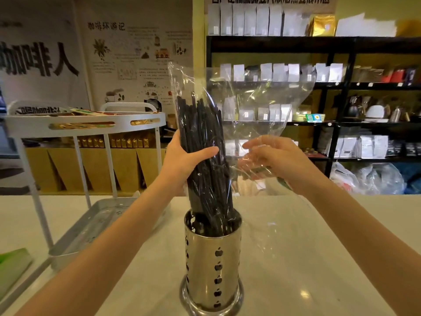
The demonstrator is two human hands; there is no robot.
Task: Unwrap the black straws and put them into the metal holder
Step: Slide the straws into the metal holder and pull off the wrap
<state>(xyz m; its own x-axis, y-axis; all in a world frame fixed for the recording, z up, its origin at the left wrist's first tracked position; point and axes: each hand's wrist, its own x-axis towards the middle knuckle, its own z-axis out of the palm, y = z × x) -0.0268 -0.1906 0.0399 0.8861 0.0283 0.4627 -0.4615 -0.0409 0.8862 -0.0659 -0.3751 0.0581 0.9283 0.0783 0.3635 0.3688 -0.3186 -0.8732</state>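
A bundle of black straws (pixel 205 142) stands upright with its lower ends inside the perforated metal holder (pixel 213 261) on the pale counter. My left hand (pixel 182 160) is wrapped around the middle of the bundle. A clear plastic wrapper (pixel 257 103) still covers the upper part of the straws and billows out to the right. My right hand (pixel 271 158) is closed on the loose lower edge of that wrapper, just right of the bundle.
A white two-tier rack (pixel 84 124) with a metal tray (pixel 91 226) under it stands at the left. A green object (pixel 11 267) lies at the left edge. Dark shelves (pixel 341 92) with bags line the back wall. The counter (pixel 319 258) stretches right.
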